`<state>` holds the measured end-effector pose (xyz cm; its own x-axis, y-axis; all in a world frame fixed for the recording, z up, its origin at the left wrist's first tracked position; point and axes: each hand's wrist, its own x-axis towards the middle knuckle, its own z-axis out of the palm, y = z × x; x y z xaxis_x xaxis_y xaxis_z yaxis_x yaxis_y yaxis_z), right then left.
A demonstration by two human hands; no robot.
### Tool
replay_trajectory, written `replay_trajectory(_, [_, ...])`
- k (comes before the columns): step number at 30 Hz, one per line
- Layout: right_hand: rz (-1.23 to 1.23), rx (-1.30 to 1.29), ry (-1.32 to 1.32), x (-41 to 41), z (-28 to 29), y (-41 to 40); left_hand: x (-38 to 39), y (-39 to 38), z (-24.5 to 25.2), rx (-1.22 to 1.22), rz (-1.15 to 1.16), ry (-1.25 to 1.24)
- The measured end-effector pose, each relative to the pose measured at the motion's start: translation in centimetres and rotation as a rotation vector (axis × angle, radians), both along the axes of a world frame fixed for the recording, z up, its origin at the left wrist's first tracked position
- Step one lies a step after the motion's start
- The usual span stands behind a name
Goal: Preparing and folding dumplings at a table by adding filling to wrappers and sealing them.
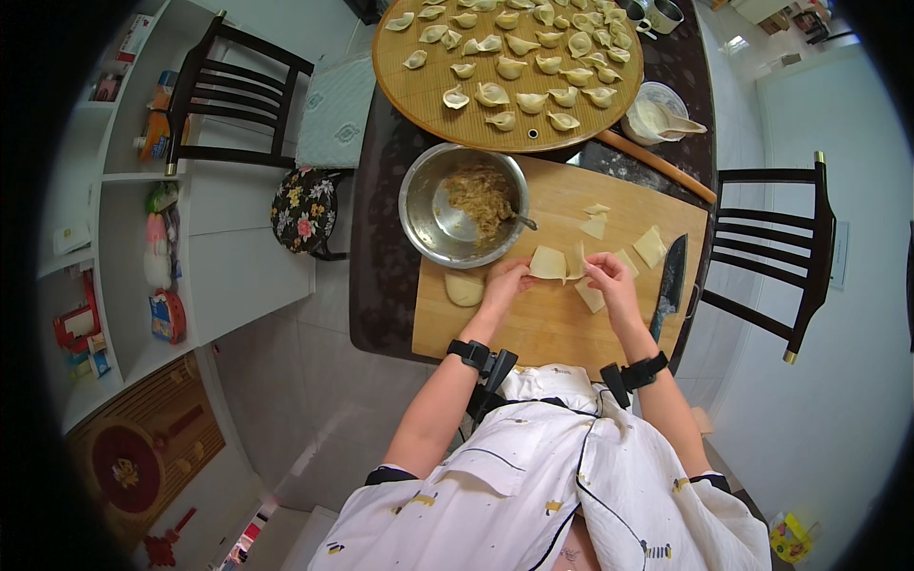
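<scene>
My left hand grips the left edge of a square dough wrapper just below a steel bowl of filling with a spoon in it. My right hand pinches another thin dough piece, raised at the wrapper's right side; whether the two are joined I cannot tell. More cut wrappers lie on the wooden board around my right hand. A lump of dough rests left of my left hand. A dark-bladed knife lies at the board's right.
A round bamboo tray holding many folded dumplings stands beyond the bowl. A rolling pin and a tub of flour with a scoop are at the upper right. Chairs flank the dark table, one at left, one at right.
</scene>
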<state>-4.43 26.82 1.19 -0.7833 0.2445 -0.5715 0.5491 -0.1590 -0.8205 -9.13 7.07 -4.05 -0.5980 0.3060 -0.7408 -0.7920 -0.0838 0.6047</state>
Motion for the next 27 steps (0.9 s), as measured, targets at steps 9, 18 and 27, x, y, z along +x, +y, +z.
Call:
replay_trajectory(9, [-0.03, 0.279, 0.143, -0.7, 5.2, 2.2, 0.5, -2.5, -0.5, 0.413, 0.158, -0.137])
replay_trajectory(18, [0.406, 0.517, 0.294, -4.2, 5.9, -4.0, 0.2, -5.6, 6.8, 0.85, 0.329, -0.258])
replay_trajectory(27, [0.344, 0.211, 0.291, -8.5, 5.8, -7.6, -1.3, -7.5, 10.4, 0.479, 0.133, 0.251])
